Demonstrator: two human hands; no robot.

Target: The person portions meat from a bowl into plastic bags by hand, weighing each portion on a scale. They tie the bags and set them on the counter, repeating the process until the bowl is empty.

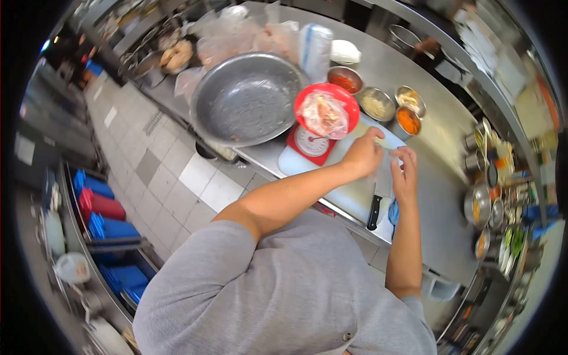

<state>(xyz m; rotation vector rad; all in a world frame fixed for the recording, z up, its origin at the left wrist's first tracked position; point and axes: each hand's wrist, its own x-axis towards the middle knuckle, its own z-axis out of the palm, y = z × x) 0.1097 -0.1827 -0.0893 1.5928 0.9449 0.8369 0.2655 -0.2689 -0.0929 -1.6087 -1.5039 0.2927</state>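
My left hand (363, 155) and my right hand (404, 168) are close together above a white cutting board (349, 199), with their fingertips bent inward. What they pinch, if anything, is too faint to make out; something clear may hang between them. Just left of my left hand, a red scale (310, 145) carries a red dish (354, 110) with a plastic bag of food (324, 115) in it. A knife with a black handle (374, 213) lies on the board below my hands, beside a blue cloth (393, 212).
A large grey basin (247, 97) stands left of the scale. Behind the board are metal bowls of orange food (408, 121), red food (344, 83) and pale food (377, 105). Plastic bags (236, 35) lie at the back. Pots and bowls (478, 204) line the right side.
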